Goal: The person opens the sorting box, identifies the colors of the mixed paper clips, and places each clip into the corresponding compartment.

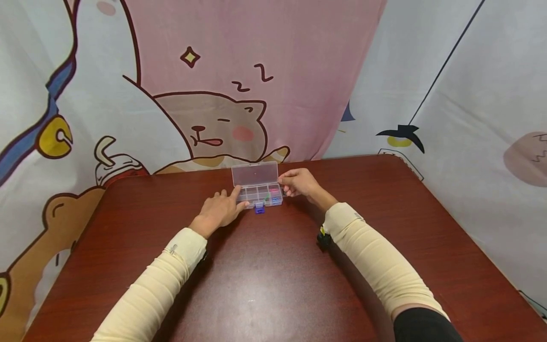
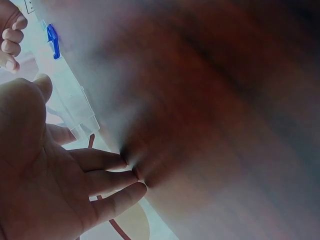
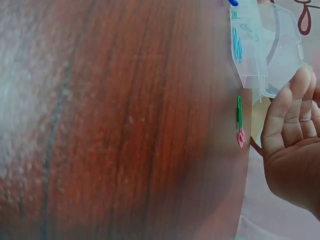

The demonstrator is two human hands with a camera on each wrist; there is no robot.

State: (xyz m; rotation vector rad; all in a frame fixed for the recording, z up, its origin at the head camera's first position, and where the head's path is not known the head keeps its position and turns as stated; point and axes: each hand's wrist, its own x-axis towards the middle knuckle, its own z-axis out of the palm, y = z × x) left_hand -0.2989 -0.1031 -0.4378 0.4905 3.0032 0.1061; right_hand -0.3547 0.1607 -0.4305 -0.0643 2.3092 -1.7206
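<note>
A clear plastic compartment box (image 1: 252,205) stands at the far side of the table with its lid (image 1: 255,174) raised. Pink and blue paperclips (image 1: 275,200) lie in its right compartments, with a bit of green beside them. At the box's left end, my left hand (image 1: 219,210) rests with fingers spread; thumb and index finger touch the box, the others reach the table. My right hand (image 1: 301,182) is bent at the lid's right edge, its fingertips meeting there; whether they pinch anything is hidden. A green paperclip (image 3: 239,112) and a pink paperclip (image 3: 241,137) lie on the table.
The brown wooden table (image 1: 256,275) ends just behind the box, against a cartoon-printed curtain (image 1: 325,71). A blue latch (image 1: 259,209) hangs from the box's front. A small black device (image 1: 324,238) sits at the right wrist.
</note>
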